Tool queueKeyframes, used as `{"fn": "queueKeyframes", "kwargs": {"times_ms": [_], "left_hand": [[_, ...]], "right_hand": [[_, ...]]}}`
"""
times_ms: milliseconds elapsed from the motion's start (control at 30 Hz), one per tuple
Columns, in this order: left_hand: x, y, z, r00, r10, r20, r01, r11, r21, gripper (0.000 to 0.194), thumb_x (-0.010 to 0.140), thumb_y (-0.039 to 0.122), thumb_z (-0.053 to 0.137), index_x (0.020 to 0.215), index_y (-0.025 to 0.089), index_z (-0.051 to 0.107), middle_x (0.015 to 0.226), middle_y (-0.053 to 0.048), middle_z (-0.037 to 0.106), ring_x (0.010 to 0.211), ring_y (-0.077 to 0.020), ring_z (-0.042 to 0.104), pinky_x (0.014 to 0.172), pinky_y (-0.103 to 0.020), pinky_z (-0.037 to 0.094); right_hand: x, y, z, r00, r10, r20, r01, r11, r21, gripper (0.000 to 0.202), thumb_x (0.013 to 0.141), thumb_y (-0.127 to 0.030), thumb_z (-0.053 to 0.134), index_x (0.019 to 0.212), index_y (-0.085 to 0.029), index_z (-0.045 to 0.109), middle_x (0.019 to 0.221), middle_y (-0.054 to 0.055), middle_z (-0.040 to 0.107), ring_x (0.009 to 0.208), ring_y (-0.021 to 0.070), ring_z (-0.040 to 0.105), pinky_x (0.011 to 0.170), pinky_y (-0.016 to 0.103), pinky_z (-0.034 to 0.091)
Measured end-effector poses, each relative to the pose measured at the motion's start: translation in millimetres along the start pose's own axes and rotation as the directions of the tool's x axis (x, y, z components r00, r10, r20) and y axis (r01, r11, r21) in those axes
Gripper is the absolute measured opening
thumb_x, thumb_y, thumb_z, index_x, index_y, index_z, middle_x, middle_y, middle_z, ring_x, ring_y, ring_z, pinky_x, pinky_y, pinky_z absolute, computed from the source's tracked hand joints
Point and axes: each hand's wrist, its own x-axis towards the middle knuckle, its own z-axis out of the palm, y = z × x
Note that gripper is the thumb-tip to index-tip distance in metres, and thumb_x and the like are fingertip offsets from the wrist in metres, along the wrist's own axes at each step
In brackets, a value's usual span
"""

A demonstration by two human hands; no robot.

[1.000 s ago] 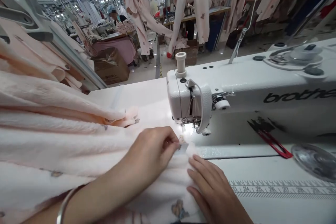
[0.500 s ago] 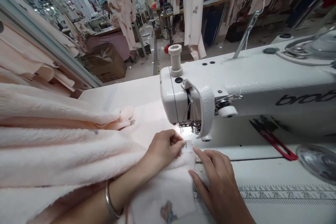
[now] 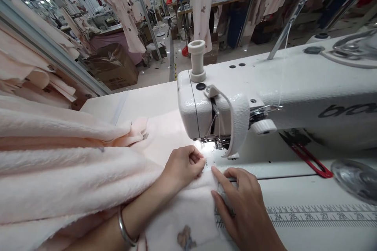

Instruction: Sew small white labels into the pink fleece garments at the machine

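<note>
My left hand (image 3: 184, 166), a metal bangle on its wrist, pinches a small white label (image 3: 207, 163) with dark print between thumb and forefinger. The label lies on the edge of pale pink plush fabric (image 3: 182, 204), just in front of the presser foot of a white sewing machine (image 3: 206, 106). Beside it, my right hand (image 3: 243, 196) has its thumb and forefinger apart; the forefinger tip touches the fabric edge close to the label. A brown bear print shows on the fabric below. The needle area is brightly lit, and its detail is washed out.
Red-handled thread snips (image 3: 313, 160) lie under the machine arm, near a blurred clear round object (image 3: 355, 180). A ruler strip (image 3: 318, 216) runs along the table's front. More pink fabric (image 3: 59, 172) is heaped at left. A cardboard box (image 3: 114, 68) stands on the floor beyond.
My right forefinger has slid left, closer to the label. My left hand keeps its pinch in nearly the same place. The camera view has shifted slightly.
</note>
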Motion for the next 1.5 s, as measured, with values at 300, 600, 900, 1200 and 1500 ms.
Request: {"fn": "queueKeyframes", "kwargs": {"times_ms": [300,600,900,1200,1500], "left_hand": [[0.8,0.3,1.2,0.999,0.037,-0.026,-0.032,0.983,0.181,0.01,0.074,0.019,0.054,0.065,0.015,0.055,0.055,0.002,0.057,0.052,-0.0101,0.055,0.053,-0.02,0.042],[-50.9,-22.5,-9.8,0.725,0.654,0.215,-0.613,0.471,0.635,0.042,0.088,0.02,0.047,0.129,0.01,0.043,0.133,-0.013,0.047,0.127,-0.0213,0.043,0.105,-0.035,0.043],[-46.4,-38.1,-10.3,0.689,0.617,0.381,-0.661,0.318,0.68,0.053,0.09,0.028,0.045,0.137,0.006,0.034,0.145,-0.015,0.031,0.137,-0.0246,0.027,0.111,-0.036,0.036],[-47.1,-38.9,-8.3,0.684,0.617,0.389,-0.656,0.285,0.699,0.05,0.09,0.027,0.043,0.134,0.004,0.039,0.144,-0.018,0.033,0.135,-0.0262,0.029,0.111,-0.038,0.036],[-35.4,-41.5,-11.7,0.658,0.652,0.376,-0.678,0.296,0.673,0.052,0.089,0.025,0.045,0.135,0.005,0.035,0.138,-0.019,0.042,0.131,-0.0283,0.037,0.106,-0.042,0.041]], "right_hand": [[0.2,-1.2,-1.1,0.999,0.026,0.041,-0.026,1.0,-0.012,0.037,0.09,-0.025,0.042,0.125,-0.012,0.047,0.103,0.012,0.043,0.097,0.0251,0.042,0.077,0.043,0.04],[0.4,-1.3,-0.8,0.997,0.05,0.058,-0.049,0.999,-0.024,0.039,0.088,-0.027,0.045,0.125,-0.014,0.047,0.102,0.011,0.044,0.097,0.0247,0.043,0.078,0.042,0.041],[-0.4,-2.2,-2.0,0.997,0.035,0.063,-0.032,0.999,-0.042,0.039,0.088,-0.026,0.045,0.125,-0.014,0.048,0.103,0.012,0.043,0.097,0.0248,0.043,0.078,0.041,0.041],[3.4,-1.4,-3.4,0.998,0.003,0.058,0.002,0.996,-0.091,0.041,0.091,-0.028,0.043,0.127,-0.009,0.046,0.101,0.013,0.043,0.094,0.0244,0.043,0.075,0.039,0.044],[16.4,-2.4,-0.9,0.993,-0.076,0.085,0.094,0.969,-0.228,0.038,0.093,-0.028,0.038,0.122,-0.007,0.052,0.093,0.013,0.047,0.087,0.0255,0.046,0.068,0.038,0.046]]}}
